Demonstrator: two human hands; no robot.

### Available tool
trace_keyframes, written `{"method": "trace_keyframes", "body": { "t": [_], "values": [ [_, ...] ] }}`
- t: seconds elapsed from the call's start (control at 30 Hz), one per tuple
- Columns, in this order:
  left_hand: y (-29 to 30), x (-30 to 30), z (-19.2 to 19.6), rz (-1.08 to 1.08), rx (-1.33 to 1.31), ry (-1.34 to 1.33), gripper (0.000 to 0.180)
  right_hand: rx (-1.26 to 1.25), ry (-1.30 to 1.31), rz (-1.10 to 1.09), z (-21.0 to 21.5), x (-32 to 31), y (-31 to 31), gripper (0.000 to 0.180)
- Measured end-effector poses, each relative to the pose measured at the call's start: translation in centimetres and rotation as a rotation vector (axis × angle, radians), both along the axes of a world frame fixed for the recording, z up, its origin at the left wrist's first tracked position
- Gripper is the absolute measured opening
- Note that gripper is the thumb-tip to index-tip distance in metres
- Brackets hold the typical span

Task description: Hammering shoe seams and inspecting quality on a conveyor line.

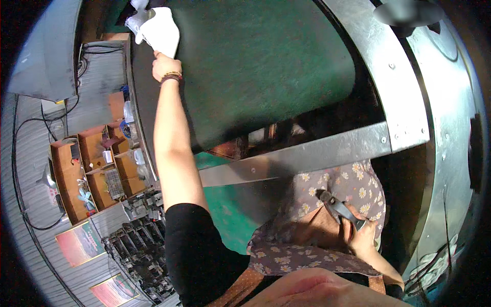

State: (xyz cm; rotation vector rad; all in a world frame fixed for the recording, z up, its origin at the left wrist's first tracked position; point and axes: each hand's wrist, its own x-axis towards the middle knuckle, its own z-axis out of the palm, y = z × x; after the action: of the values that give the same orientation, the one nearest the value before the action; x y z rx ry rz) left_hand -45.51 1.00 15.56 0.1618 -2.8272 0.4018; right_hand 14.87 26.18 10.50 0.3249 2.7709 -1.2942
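My left arm reaches far out to the upper left, and my left hand is closed on the near end of a white shoe. Laces seem to show along the shoe's left side, by the dark edge of a green conveyor belt. Close to my body, my right hand grips the handles of dark metal pliers. The jaws point up and left, in front of my flowered apron, and nothing shows between them.
A metal rail crosses between me and the belt, joining a broad curved metal frame on the right. At the left stand a wooden compartment shelf with small items and a rack of dark parts. Black cables run along the wall.
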Motion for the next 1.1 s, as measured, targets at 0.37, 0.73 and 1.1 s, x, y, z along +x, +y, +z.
{"method": "trace_keyframes", "body": {
  "t": [0.37, 0.73, 1.1],
  "values": [
    [-3.6, 19.5, -0.3, -0.204, 1.113, -0.494, 0.042, 0.162, -0.001, -0.098, -2.2, -1.1, -0.2, 0.023],
    [-7.9, 38.6, 0.1, -0.636, 2.443, -0.673, 0.056, 0.236, -0.047, -0.049, -3.1, -2.1, -0.7, 0.035],
    [-1.3, 45.3, -6.7, -0.637, 2.828, -0.834, 0.066, 0.308, 0.096, -0.021, -5.3, -1.8, -0.5, 0.032]
  ]
}}
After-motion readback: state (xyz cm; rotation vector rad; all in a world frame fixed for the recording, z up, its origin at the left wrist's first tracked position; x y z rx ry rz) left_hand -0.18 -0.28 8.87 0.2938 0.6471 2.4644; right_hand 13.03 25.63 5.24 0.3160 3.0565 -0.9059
